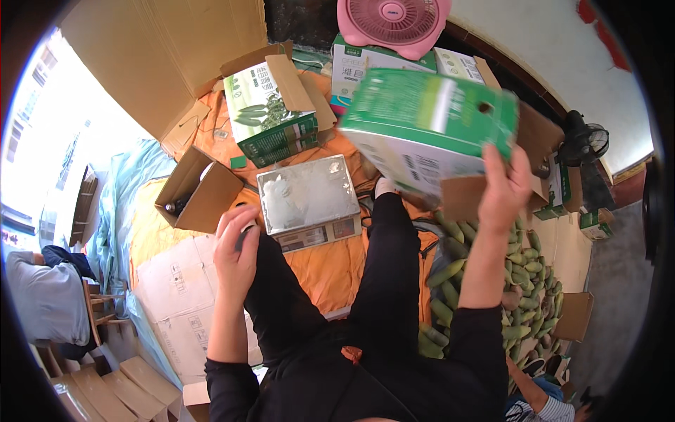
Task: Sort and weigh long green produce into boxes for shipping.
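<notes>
My right hand [503, 186] grips the near right corner of a green and white carton [429, 105], which hangs tilted in the air with a brown flap showing at its right. My left hand [235, 246] is above my left knee, fingers loosely curled and apart, with nothing I can make out in it. Between my legs lies a low box with a scuffed, grey metal-like top [309, 193]. Left of it is a small open brown box [197, 193] holding a dark object. Beyond stands another green and white carton [271, 109] with its flaps up.
Long green vegetables [524, 281] are heaped to my right. A pink fan [394, 21] rests on cartons at the back; a black fan [583, 137] stands right. Flattened cardboard [179, 288] covers the left floor. One person [49, 295] sits left; another person's arm [527, 387] shows lower right.
</notes>
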The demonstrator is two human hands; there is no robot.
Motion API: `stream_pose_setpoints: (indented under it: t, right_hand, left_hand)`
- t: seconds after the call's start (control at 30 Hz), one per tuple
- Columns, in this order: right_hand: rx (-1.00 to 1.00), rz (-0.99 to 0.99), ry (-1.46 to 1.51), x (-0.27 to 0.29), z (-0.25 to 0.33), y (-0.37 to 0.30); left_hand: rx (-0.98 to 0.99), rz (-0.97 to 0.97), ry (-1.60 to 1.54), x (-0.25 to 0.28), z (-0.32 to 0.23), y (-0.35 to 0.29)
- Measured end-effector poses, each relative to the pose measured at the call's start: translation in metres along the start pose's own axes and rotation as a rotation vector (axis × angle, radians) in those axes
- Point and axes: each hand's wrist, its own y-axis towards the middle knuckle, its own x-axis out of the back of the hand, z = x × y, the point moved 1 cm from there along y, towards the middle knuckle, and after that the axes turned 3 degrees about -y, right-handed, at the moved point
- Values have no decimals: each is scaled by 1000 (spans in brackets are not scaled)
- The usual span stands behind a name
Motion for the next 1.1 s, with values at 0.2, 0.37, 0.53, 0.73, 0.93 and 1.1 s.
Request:
stream_pose_setpoints:
  t: [0.2,0.37,0.53,0.73,0.93,1.1]
  right_hand:
    - [379,274,-162,-131,4,-27]
    - [380,469,-224,-212,-12,-97]
    - [230,826,-300,-242,-30,-137]
    - [257,1105,-828,-198,-105,-105]
    - [292,1095,-930,-155,-153,-97]
    - [376,1092,-971,-146,-143,-93]
  left_hand:
    - [74,83,-123,-8,-6,26]
    - [500,178,-425,-14,21,26]
    - [828,78,-504,-16,65,19]
    - [956,1,-565,12,104,14]
    - [733,97,-150,7,107,15]
    - [383,502,474,-11,89,18]
